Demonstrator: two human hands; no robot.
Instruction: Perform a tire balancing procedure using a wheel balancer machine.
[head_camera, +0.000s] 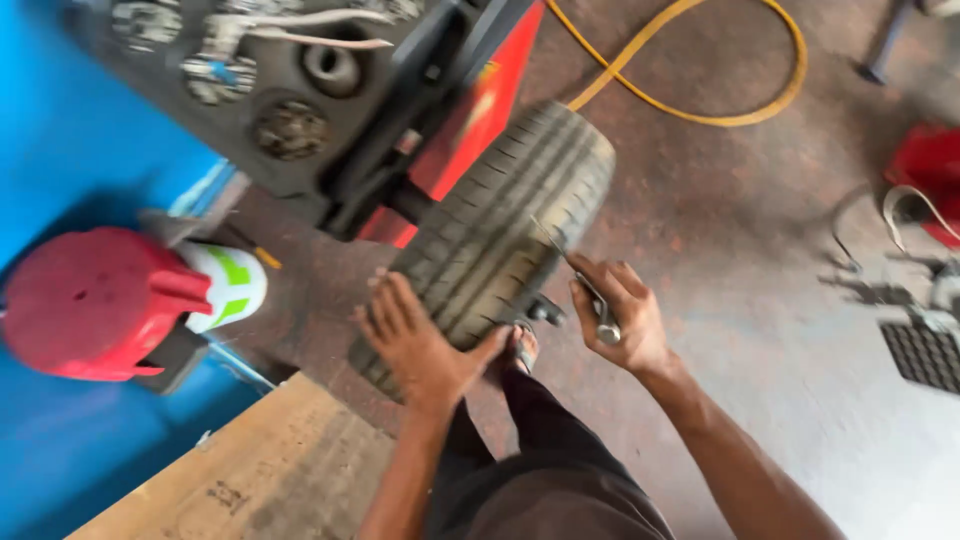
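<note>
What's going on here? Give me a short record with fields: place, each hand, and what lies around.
Place: workshop with a stained concrete floor
Left hand: flat on the tread of an upright black tyre
Right hand: grips a slim metal tool, tip at the tyre
Behind tyre: red and black machine
Around: yellow hose, red cone-shaped part, wooden board

My left hand lies palm-down, fingers spread and extended forward, forearm bare. My right hand is curled into a closed grip, knuckles up, wrist slightly bent, forearm angling in from lower right.
</note>
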